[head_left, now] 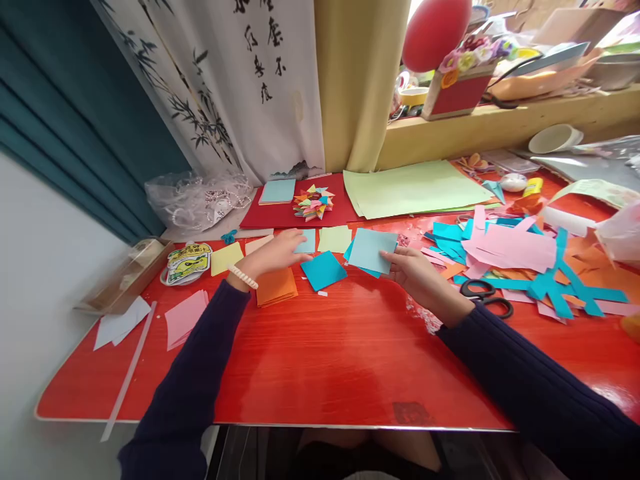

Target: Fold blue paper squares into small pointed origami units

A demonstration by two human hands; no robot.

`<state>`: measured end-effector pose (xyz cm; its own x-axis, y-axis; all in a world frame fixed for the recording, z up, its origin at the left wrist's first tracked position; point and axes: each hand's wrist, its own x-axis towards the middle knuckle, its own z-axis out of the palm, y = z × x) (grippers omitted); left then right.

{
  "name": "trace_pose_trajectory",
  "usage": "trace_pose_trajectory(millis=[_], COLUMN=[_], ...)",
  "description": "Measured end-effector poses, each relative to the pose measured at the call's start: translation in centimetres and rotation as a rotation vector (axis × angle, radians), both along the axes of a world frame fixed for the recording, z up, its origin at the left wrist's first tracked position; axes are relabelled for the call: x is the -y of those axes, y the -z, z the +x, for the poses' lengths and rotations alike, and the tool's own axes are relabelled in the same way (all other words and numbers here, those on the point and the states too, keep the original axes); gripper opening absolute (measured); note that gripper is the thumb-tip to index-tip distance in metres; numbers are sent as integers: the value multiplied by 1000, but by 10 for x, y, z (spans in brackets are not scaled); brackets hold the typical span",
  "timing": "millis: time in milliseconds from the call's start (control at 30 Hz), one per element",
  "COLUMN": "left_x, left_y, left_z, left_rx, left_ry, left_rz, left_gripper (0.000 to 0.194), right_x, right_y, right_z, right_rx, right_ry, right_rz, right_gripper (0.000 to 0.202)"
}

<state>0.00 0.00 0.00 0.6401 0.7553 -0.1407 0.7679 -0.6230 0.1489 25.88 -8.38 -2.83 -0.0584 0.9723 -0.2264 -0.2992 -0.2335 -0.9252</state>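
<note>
My right hand point(415, 273) pinches a light blue paper square point(373, 248) between thumb and fingers, above the table. A darker blue paper square point(367, 271) shows partly from under it; whether it is held too, I cannot tell. To the left, my left hand point(280, 253) reaches with stretched fingers over another light blue square point(307, 241), its fingertips at that paper's edge. Beneath its wrist lie orange squares point(277, 288), partly covered by the forearm. A bright blue square point(324, 271) and a pale green one point(335, 239) lie between my hands.
Coloured paper scraps point(510, 250) and black-handled scissors point(484, 297) lie at the right. Behind are a folded paper ornament point(313, 202), large green sheets point(415, 189) and a plastic bag of beads point(197, 203). Pink squares point(186, 319), a paper strip point(130, 370) and a wooden box point(123, 280) occupy the left.
</note>
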Motion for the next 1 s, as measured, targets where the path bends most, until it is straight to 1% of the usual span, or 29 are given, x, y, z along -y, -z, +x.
trace_pose_trajectory(millis=[67,133,167,233,400,500,667,800,1000], left_x=[8,14,15,15,5,2,4,8,17], left_y=[-2,-2,-1,3,13,16,16,12,-4], left_z=[11,19,21,22,16,16,17,18,28], left_rx=[-26,-48,-57,-67,-35,-9,20,22,107], left_ry=[101,168,188,205,220,241,258,243,142], left_rz=[-74,-130,-148,-164,-126,-100,-75,-70,52], left_gripper=[60,70,72,67,46,40,34,41,40], right_x=[1,2,2,3,2,-1,-4,-6,-6], right_y=[-1,-1,-2,-2,3,10,20,20,10], right_z=[1,1,0,0,-3,-3,-1,3,8], right_rx=[3,7,8,12,11,17,45,91,189], right_ry=[0,-14,-22,-29,-25,-17,-34,-65,-90], right_rz=[-22,-42,-51,-63,-72,-74,-57,-17,84], right_gripper=[7,7,7,6,8,6,13,20,23])
